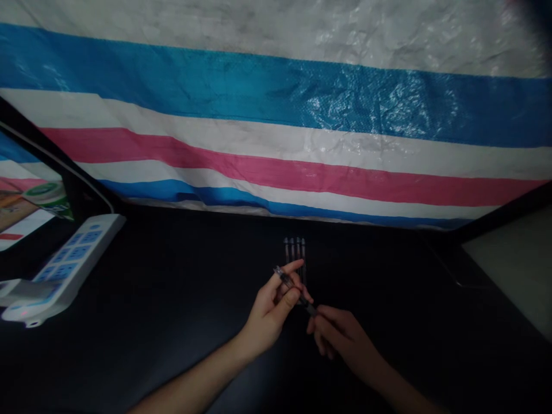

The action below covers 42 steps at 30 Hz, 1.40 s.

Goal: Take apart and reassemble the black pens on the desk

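A pen [285, 279] with a clear section and a dark end is held at a slant over the dark table. My left hand [269, 310] is closed around its middle between thumb and fingers, with the index finger stretched out past it. My right hand [342, 333] pinches the pen's lower right end, and the fingertips partly hide that end. Just beyond my left hand, several similar pens [292, 248] lie side by side in a row, their far ends lined up. My left hand covers part of their near ends.
A white power strip [88, 253] with a plug in it lies on the black table [172, 299] at the left. Behind it stands a green and white container [49, 198]. A striped plastic sheet [259, 92] hangs along the back edge.
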### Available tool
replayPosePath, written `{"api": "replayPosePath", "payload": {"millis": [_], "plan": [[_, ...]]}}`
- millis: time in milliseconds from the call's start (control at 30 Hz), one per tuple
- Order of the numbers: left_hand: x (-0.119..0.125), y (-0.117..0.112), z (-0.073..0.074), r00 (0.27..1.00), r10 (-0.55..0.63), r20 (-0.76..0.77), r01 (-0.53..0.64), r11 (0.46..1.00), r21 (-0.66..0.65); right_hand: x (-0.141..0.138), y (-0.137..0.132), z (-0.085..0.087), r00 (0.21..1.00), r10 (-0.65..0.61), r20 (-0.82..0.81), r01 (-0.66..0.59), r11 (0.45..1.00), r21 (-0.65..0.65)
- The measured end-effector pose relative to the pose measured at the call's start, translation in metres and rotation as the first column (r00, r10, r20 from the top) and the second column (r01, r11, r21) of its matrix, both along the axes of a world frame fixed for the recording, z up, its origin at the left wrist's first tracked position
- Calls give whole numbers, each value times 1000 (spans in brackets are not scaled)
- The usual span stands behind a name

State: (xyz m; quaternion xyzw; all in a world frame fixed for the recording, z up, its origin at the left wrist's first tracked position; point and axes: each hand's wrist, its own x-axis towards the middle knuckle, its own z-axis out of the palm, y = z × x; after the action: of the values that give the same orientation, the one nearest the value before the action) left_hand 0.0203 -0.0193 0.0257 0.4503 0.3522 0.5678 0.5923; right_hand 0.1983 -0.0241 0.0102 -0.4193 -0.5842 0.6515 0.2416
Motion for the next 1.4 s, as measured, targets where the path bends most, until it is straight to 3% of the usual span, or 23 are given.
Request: {"api": "replayPosePath", "payload": {"millis": [300, 533, 800, 1400], "plan": [[-11, 16, -6, 979, 201, -34, -199, 979, 42, -1, 1, -5, 1000, 19, -15, -19, 999, 44], [-12, 21, -10, 986, 162, -50, -161, 986, 34, -2, 1, -7, 1000, 6, -15, -6, 1000, 20], [-13, 20, -7, 976, 177, -125, -175, 984, 24, -3, 2, -6, 1000, 16, 7, -16, 1000, 21], [-16, 27, -11, 967, 235, -101, -237, 972, -3, -4, 1, -7, 1000, 10, 17, -11, 1000, 23]]}}
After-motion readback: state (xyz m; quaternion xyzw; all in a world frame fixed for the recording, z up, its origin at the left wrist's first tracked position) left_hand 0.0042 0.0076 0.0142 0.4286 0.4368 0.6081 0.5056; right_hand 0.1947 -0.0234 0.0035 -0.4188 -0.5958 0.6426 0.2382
